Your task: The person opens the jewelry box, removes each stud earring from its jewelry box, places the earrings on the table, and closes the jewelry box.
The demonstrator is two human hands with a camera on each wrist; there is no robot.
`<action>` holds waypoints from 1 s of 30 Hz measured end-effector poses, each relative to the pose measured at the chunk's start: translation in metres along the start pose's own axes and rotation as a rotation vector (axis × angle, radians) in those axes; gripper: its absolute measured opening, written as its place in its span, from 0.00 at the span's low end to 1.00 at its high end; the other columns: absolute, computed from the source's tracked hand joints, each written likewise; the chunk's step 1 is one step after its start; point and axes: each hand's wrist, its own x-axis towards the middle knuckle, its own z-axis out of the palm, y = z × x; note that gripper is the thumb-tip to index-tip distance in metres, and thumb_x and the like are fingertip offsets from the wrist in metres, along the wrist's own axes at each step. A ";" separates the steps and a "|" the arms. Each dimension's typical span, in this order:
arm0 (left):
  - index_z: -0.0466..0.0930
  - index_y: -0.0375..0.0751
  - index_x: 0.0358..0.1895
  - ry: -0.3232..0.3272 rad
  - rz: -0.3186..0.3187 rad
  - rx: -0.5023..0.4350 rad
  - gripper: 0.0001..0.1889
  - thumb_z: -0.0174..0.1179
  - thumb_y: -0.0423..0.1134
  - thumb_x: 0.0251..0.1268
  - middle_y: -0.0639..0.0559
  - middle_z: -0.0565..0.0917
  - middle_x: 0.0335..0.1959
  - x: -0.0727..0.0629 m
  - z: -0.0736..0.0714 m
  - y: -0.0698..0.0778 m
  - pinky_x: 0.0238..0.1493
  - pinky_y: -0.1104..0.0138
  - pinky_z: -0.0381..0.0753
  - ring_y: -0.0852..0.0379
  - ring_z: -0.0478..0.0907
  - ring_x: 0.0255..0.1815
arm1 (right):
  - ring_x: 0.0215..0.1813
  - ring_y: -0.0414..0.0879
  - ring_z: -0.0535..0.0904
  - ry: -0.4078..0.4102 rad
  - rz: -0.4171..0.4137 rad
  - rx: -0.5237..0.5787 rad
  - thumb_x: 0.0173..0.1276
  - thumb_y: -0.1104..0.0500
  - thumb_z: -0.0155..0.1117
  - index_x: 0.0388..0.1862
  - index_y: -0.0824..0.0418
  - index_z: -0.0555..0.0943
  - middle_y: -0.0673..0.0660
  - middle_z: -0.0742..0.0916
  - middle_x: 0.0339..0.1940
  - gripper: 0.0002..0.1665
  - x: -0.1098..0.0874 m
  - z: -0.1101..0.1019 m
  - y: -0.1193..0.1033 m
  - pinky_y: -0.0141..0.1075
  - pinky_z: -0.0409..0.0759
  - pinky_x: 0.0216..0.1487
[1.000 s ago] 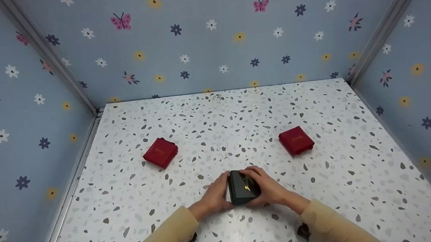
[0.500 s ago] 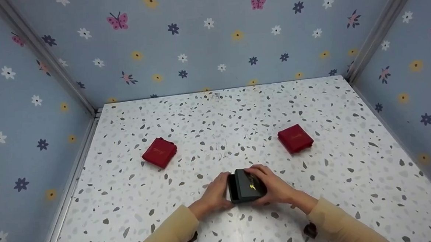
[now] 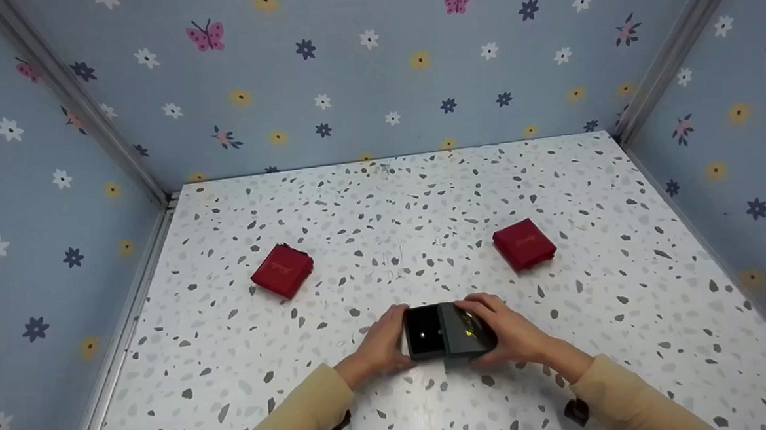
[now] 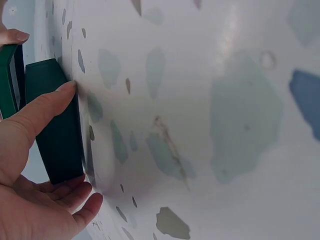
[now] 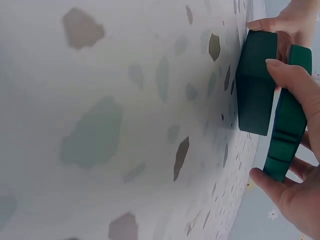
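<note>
A dark green jewelry box is parted into its base and its lid over the table. My left hand point(image 3: 381, 343) grips the base point(image 3: 411, 356) by its ends, thumb at the near end. Inside the base's black lining sits a small shiny piece point(image 3: 422, 335), too small to identify. My right hand point(image 3: 517, 334) holds the lid point(image 3: 456, 342), which bears gold print, just right of the base and partly over it. From the left wrist, the base point(image 4: 60, 145) appears upright on the table. In the right wrist view a narrow gap separates the lid point(image 5: 290, 117) from the base point(image 5: 256, 85).
Two red square packets with gold script lie farther back, one at left point(image 3: 282, 271) and one at right point(image 3: 524, 244). The speckled white table point(image 3: 383, 221) is bounded by blue flowered panels point(image 3: 375, 71) at the back and both sides.
My right hand has drawn the lid off to the right, uncovering the base's black inside and the small shiny piece. The left hand has kept its hold on the base in place.
</note>
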 end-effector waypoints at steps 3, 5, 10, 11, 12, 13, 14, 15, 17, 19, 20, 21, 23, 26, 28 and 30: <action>0.57 0.32 0.59 0.003 -0.013 -0.008 0.47 0.74 0.36 0.28 0.43 0.67 0.54 0.000 0.000 -0.001 0.55 0.55 0.64 0.48 0.65 0.55 | 0.58 0.47 0.63 -0.009 0.004 -0.012 0.32 0.46 0.77 0.64 0.54 0.62 0.55 0.66 0.59 0.57 -0.003 -0.004 0.003 0.45 0.69 0.52; 0.57 0.33 0.59 0.001 -0.021 -0.018 0.47 0.74 0.36 0.27 0.43 0.67 0.54 -0.001 0.000 -0.001 0.56 0.55 0.63 0.48 0.65 0.56 | 0.58 0.47 0.63 -0.013 0.004 -0.023 0.32 0.47 0.77 0.64 0.54 0.62 0.55 0.66 0.59 0.57 -0.006 -0.007 0.005 0.45 0.70 0.51; 0.57 0.32 0.59 0.000 -0.029 -0.032 0.48 0.73 0.35 0.27 0.43 0.67 0.55 0.000 0.000 -0.001 0.56 0.55 0.62 0.47 0.64 0.56 | 0.58 0.48 0.63 -0.025 0.015 -0.035 0.33 0.48 0.77 0.65 0.54 0.62 0.55 0.66 0.59 0.56 -0.013 -0.012 0.013 0.45 0.70 0.51; 0.57 0.32 0.59 0.001 -0.027 -0.030 0.48 0.73 0.35 0.27 0.42 0.67 0.55 0.000 0.000 -0.001 0.56 0.54 0.62 0.47 0.64 0.56 | 0.58 0.48 0.63 -0.027 0.016 -0.037 0.33 0.48 0.77 0.65 0.55 0.62 0.56 0.66 0.59 0.57 -0.014 -0.013 0.014 0.46 0.70 0.51; 0.57 0.32 0.59 0.002 -0.024 -0.029 0.48 0.74 0.35 0.27 0.42 0.67 0.55 0.000 0.000 -0.001 0.56 0.54 0.63 0.47 0.64 0.56 | 0.58 0.49 0.63 -0.030 0.016 -0.039 0.33 0.49 0.77 0.65 0.55 0.62 0.56 0.66 0.59 0.57 -0.015 -0.013 0.016 0.46 0.70 0.51; 0.56 0.32 0.60 0.000 -0.026 -0.030 0.48 0.74 0.35 0.27 0.42 0.66 0.55 0.000 0.000 -0.001 0.56 0.54 0.62 0.47 0.64 0.56 | 0.58 0.49 0.63 -0.033 0.015 -0.044 0.32 0.49 0.77 0.65 0.55 0.62 0.56 0.66 0.59 0.57 -0.016 -0.014 0.017 0.46 0.70 0.51; 0.56 0.32 0.60 -0.001 -0.028 -0.029 0.48 0.74 0.35 0.27 0.42 0.66 0.55 0.000 0.000 -0.001 0.56 0.54 0.62 0.47 0.64 0.56 | 0.58 0.50 0.63 -0.035 0.012 -0.047 0.32 0.49 0.78 0.65 0.56 0.61 0.57 0.66 0.59 0.57 -0.017 -0.014 0.019 0.46 0.70 0.51; 0.56 0.32 0.60 -0.002 -0.029 -0.029 0.48 0.74 0.36 0.27 0.42 0.66 0.55 0.000 0.000 -0.001 0.56 0.54 0.62 0.47 0.64 0.56 | 0.58 0.50 0.63 -0.036 0.010 -0.050 0.32 0.49 0.78 0.65 0.56 0.62 0.57 0.66 0.59 0.58 -0.018 -0.014 0.021 0.47 0.70 0.50; 0.56 0.32 0.60 -0.003 -0.033 -0.028 0.48 0.74 0.35 0.27 0.42 0.66 0.56 -0.001 0.000 -0.001 0.57 0.54 0.62 0.47 0.64 0.57 | 0.58 0.50 0.63 -0.036 0.000 -0.063 0.31 0.49 0.78 0.65 0.56 0.62 0.57 0.67 0.59 0.58 -0.018 -0.015 0.024 0.47 0.71 0.49; 0.56 0.32 0.60 -0.002 -0.033 -0.027 0.48 0.74 0.36 0.27 0.42 0.66 0.56 0.000 0.000 -0.001 0.57 0.54 0.62 0.46 0.64 0.57 | 0.57 0.50 0.63 -0.039 0.001 -0.070 0.32 0.48 0.78 0.65 0.56 0.62 0.57 0.67 0.59 0.58 -0.019 -0.015 0.027 0.47 0.71 0.49; 0.56 0.32 0.60 -0.001 -0.031 -0.028 0.48 0.74 0.36 0.27 0.42 0.66 0.56 0.000 0.001 -0.001 0.57 0.54 0.61 0.46 0.64 0.57 | 0.57 0.49 0.63 -0.040 0.004 -0.071 0.32 0.48 0.78 0.65 0.55 0.62 0.56 0.67 0.59 0.58 -0.019 -0.015 0.028 0.47 0.71 0.49; 0.57 0.32 0.60 0.003 -0.024 -0.029 0.48 0.74 0.35 0.27 0.42 0.66 0.55 0.000 0.001 -0.001 0.57 0.54 0.62 0.46 0.64 0.56 | 0.57 0.49 0.63 -0.044 0.011 -0.074 0.32 0.46 0.78 0.65 0.55 0.62 0.55 0.66 0.59 0.58 -0.020 -0.016 0.029 0.46 0.71 0.48; 0.57 0.31 0.59 0.008 -0.011 -0.031 0.48 0.74 0.35 0.26 0.42 0.67 0.55 0.000 0.002 -0.001 0.56 0.54 0.63 0.46 0.65 0.55 | 0.57 0.47 0.63 -0.057 0.032 -0.075 0.32 0.44 0.77 0.65 0.53 0.61 0.54 0.66 0.59 0.58 -0.020 -0.016 0.031 0.45 0.71 0.48; 0.57 0.31 0.59 0.010 -0.001 -0.034 0.48 0.74 0.35 0.26 0.43 0.67 0.54 0.001 0.002 -0.001 0.55 0.55 0.64 0.48 0.66 0.54 | 0.58 0.45 0.62 -0.078 0.064 -0.068 0.32 0.41 0.76 0.66 0.51 0.60 0.53 0.65 0.60 0.59 -0.021 -0.016 0.033 0.44 0.71 0.49; 0.58 0.32 0.58 0.009 0.002 -0.031 0.48 0.74 0.35 0.25 0.43 0.68 0.53 0.001 0.002 -0.001 0.54 0.55 0.65 0.48 0.66 0.54 | 0.58 0.45 0.61 -0.091 0.077 -0.066 0.33 0.40 0.75 0.66 0.51 0.60 0.53 0.65 0.60 0.59 -0.021 -0.015 0.035 0.44 0.70 0.50; 0.57 0.32 0.59 0.001 -0.007 -0.029 0.48 0.74 0.35 0.26 0.43 0.67 0.53 0.001 0.002 -0.001 0.55 0.54 0.64 0.48 0.66 0.54 | 0.59 0.45 0.61 -0.100 0.081 -0.062 0.33 0.40 0.75 0.66 0.51 0.60 0.53 0.65 0.61 0.59 -0.021 -0.014 0.036 0.44 0.70 0.51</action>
